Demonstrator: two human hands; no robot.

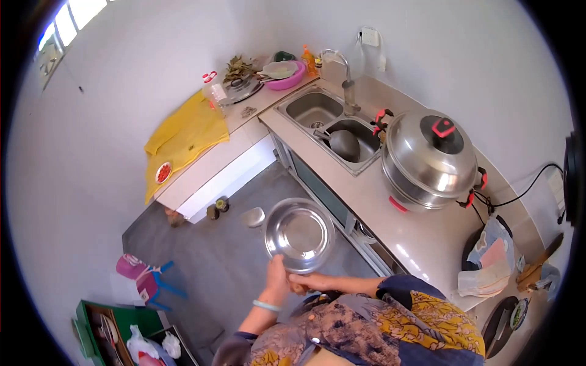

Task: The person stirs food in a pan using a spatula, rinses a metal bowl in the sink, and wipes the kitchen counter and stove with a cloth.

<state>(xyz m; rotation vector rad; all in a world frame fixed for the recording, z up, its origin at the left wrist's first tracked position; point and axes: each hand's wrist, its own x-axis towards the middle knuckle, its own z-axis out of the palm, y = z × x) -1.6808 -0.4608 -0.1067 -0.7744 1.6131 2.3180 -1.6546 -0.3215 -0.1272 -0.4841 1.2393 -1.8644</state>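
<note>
Nearest the camera spreads the person's patterned shirt [360, 323], navy, grey and mustard, with both forearms reaching forward from it. Beyond the hands is a round stainless steel basin [303, 230], tilted so that its inside shows, in front of the body and over the grey floor [229, 262]. The left grip [278, 282], below a pale bracelet [267, 305], is closed on the basin's near rim. The right grip [312, 281] sits just beside it at the same edge; whether its fingers clasp the rim cannot be told.

Two small jars [222, 204] stand on the floor near the low cabinet. To the right runs the surface [397, 235], with a double-bowl sink [314, 110] set into it; a dark pan [345, 146] lies in the bowl nearer a large lidded steamer [427, 165]. Across the corner, a yellow cloth [189, 131] drapes over the other surface, bearing a small dish of red pieces [163, 172]. A purple-and-blue chair [149, 283] stands at the left.
</note>
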